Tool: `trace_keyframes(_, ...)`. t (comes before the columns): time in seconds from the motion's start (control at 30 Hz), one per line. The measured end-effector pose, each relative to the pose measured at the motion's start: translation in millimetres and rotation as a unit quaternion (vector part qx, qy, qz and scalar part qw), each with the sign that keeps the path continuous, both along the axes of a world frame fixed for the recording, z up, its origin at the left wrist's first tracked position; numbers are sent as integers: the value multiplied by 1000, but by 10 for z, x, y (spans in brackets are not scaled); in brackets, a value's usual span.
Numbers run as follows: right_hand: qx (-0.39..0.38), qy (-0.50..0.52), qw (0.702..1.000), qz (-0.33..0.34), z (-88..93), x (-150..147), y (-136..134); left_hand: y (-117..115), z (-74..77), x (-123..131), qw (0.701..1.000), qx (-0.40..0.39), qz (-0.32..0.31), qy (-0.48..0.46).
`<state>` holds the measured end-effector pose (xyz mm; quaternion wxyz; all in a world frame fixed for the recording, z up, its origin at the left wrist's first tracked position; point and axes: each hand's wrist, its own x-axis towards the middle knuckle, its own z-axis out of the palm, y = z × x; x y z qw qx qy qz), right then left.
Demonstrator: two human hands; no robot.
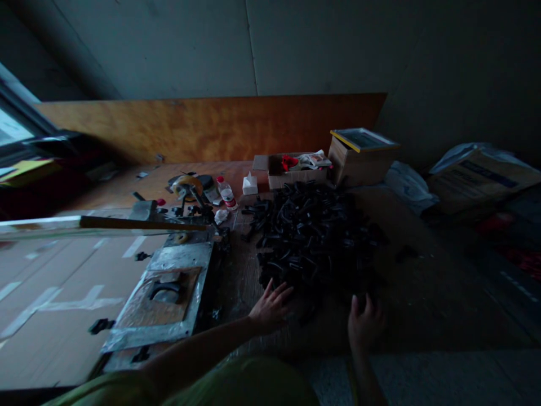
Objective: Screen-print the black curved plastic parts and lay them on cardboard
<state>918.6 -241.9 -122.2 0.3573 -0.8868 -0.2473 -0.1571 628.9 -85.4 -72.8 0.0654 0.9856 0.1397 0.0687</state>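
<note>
A big heap of black curved plastic pieces, perhaps handles (pixel 316 231), lies on the dark tabletop in front of me. At its near left edge is my left hand (pixel 270 305), fingers spread over the front of the pile and holding nothing I can see. My right hand (pixel 366 324) is at the near right edge, thumb and fingers apart; the dim light hides whether it touches any piece. To the left, one black curved piece (pixel 166 289) rests on a brown board (pixel 139 307) fixed to a metal plate (pixel 181 256).
A framed screen (pixel 122 224) extends over the left side beside a clamp mechanism (pixel 190 206). Behind the heap stand a red-capped bottle (pixel 227 194), a tissue box (pixel 249 185), an open carton (pixel 296 179) and a box with a yellow-edged frame (pixel 363 141). Bags (pixel 477 175) lie right.
</note>
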Motion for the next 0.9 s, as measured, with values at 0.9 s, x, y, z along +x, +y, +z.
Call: trace_keyframes(0.9, 42, 140, 966, 213, 282, -2148, 1469, 1015, 26, -621, 997, -5, 52, 60)
